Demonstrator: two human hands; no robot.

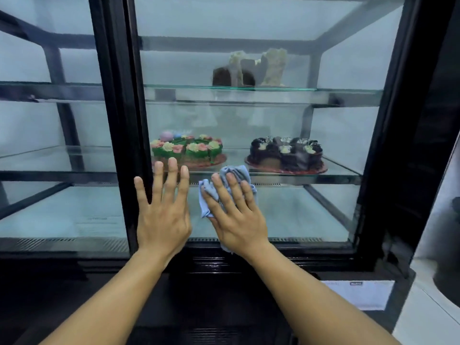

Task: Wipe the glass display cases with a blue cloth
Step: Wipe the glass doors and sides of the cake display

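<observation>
Pressing flat against the glass front of the display case (286, 207), low down near its bottom edge: right hand (236, 215), fingers spread wide, pinning the blue cloth (206, 202) to the pane. Bunching out past the fingertips and the thumb side, and peeking below the wrist, that cloth. Resting just beside it on the left, palm to the glass and fingers splayed wide, holding nothing: left hand (161, 215), its little finger lying next to the black door frame (124, 120). Not touching each other, the two hands, though sitting close.

Standing behind the glass on the middle shelf (343, 168): a green flower-topped cake (189, 150) toward the left edge and a chocolate cake (286, 153) toward the right, well apart. Sitting higher up on the top shelf (348, 90), near its centre: tall cake pieces (249, 68), blurred by the fogged pane. Showing to the left of the frame, a second glass compartment (49, 145) with shelves. Showing under the case at lower right, a white label (358, 295), text too small for reading.
</observation>
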